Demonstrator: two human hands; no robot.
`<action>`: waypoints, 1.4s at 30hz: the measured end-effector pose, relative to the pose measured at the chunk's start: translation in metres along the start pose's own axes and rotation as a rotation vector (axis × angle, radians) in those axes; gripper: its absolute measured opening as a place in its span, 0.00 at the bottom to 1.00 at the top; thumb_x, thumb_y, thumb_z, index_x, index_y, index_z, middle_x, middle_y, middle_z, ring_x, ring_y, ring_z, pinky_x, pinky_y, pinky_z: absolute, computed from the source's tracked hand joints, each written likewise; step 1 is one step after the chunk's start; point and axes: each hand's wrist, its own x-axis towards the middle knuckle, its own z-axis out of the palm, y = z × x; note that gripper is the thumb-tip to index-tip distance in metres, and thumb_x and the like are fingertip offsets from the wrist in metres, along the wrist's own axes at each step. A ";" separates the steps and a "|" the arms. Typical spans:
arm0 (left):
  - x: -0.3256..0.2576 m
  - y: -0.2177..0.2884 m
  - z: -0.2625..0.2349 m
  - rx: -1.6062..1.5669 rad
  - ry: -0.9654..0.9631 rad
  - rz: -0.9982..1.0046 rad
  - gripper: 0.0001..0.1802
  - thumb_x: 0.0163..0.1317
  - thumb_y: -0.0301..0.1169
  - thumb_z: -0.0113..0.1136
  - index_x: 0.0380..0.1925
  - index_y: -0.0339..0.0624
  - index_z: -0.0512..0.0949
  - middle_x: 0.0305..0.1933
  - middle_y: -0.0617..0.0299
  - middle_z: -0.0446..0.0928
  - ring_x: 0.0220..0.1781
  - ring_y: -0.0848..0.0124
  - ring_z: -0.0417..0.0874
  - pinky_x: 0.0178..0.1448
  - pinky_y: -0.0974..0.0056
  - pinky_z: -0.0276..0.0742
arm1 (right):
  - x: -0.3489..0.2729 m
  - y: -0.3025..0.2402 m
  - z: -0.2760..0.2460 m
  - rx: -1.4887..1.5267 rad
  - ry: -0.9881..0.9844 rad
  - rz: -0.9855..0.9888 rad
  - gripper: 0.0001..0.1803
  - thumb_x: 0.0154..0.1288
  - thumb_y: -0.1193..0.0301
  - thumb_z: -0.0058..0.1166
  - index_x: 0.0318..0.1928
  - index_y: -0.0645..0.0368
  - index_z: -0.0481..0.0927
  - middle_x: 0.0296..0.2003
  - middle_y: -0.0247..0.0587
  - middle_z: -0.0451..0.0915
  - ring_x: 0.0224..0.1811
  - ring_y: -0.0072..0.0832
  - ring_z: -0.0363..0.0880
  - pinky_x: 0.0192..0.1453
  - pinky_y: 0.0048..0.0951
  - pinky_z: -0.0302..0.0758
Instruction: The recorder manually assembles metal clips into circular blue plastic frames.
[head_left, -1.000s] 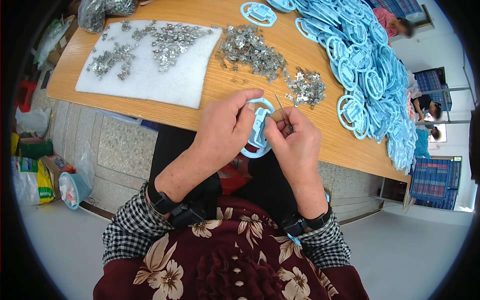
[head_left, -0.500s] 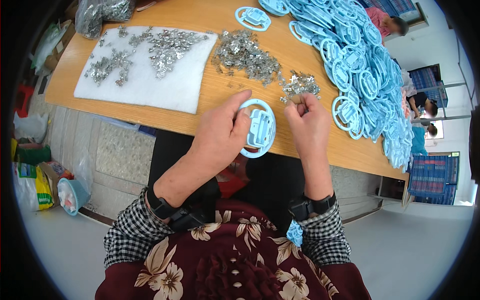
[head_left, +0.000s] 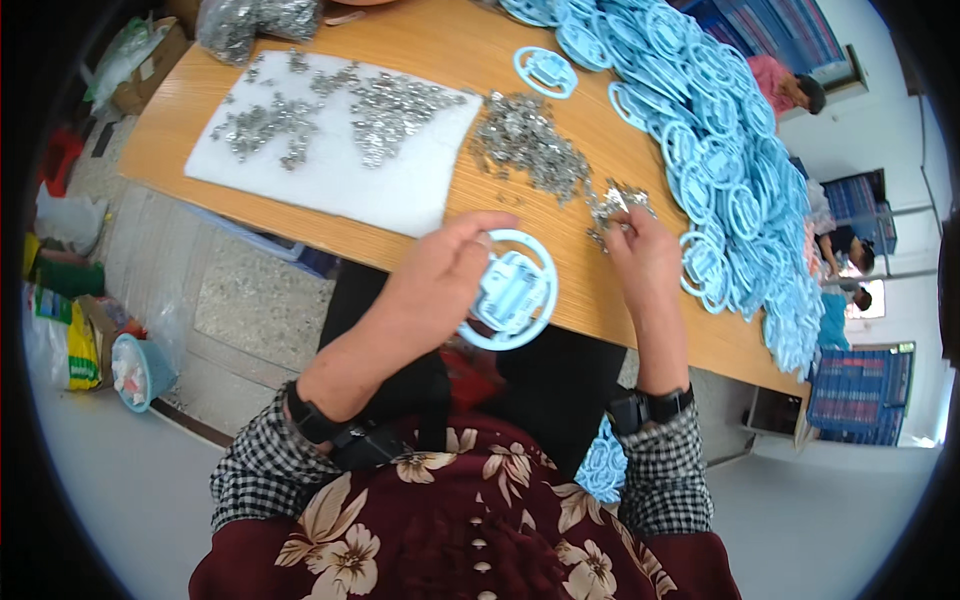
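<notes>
My left hand [head_left: 428,288] grips a light blue plastic wheel-shaped part [head_left: 545,292] by its left side, thumb and fingers closed on it. The part is a round ring with a moulded block across its middle, held tilted above the table's near edge. Over to the right, my right hand [head_left: 648,262] has its fingers bent together at a small heap of shiny metal pieces [head_left: 622,194]. Whatever lies between those fingertips is hidden. A bigger heap of the metal pieces [head_left: 530,142] lies just left of that small heap.
A white foam sheet [head_left: 335,190] with scattered metal pieces lies on the wooden table [head_left: 560,260] at left. Many blue wheel parts [head_left: 715,150] are piled along the right. One blue wheel [head_left: 546,72] lies apart. Clear bags [head_left: 240,25] stand at the far left. Other people sit at far right.
The view has shifted, so the table sits lower and further right. My left hand has tilted the blue wheel to face more toward me. My right hand's fingers have loosened and reached into the small heap.
</notes>
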 end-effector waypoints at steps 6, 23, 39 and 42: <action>-0.007 0.004 -0.012 -0.112 0.033 -0.066 0.18 0.79 0.32 0.41 0.60 0.39 0.76 0.33 0.72 0.76 0.32 0.85 0.74 0.37 0.77 0.72 | 0.006 -0.002 -0.005 -0.032 0.009 0.013 0.11 0.66 0.68 0.54 0.44 0.55 0.85 0.27 0.46 0.81 0.28 0.38 0.79 0.36 0.37 0.74; -0.030 -0.001 -0.027 -0.246 0.026 -0.085 0.13 0.77 0.30 0.48 0.53 0.38 0.78 0.36 0.69 0.81 0.35 0.85 0.80 0.40 0.76 0.77 | -0.025 -0.021 0.001 0.253 -0.150 -0.193 0.09 0.68 0.68 0.58 0.42 0.61 0.83 0.32 0.52 0.84 0.33 0.49 0.82 0.40 0.40 0.77; -0.042 0.003 -0.045 -0.075 0.034 -0.042 0.13 0.76 0.29 0.48 0.51 0.34 0.79 0.38 0.67 0.82 0.38 0.83 0.81 0.43 0.74 0.79 | 0.043 -0.178 0.033 0.272 -0.255 -0.430 0.14 0.63 0.67 0.64 0.48 0.59 0.84 0.33 0.44 0.83 0.32 0.34 0.80 0.40 0.34 0.77; -0.046 0.006 -0.053 -0.053 0.063 -0.039 0.13 0.76 0.29 0.48 0.51 0.34 0.79 0.38 0.67 0.82 0.38 0.83 0.80 0.43 0.74 0.78 | 0.055 -0.187 0.058 0.261 -0.199 -0.476 0.13 0.62 0.65 0.64 0.44 0.59 0.85 0.29 0.45 0.82 0.31 0.39 0.81 0.40 0.37 0.78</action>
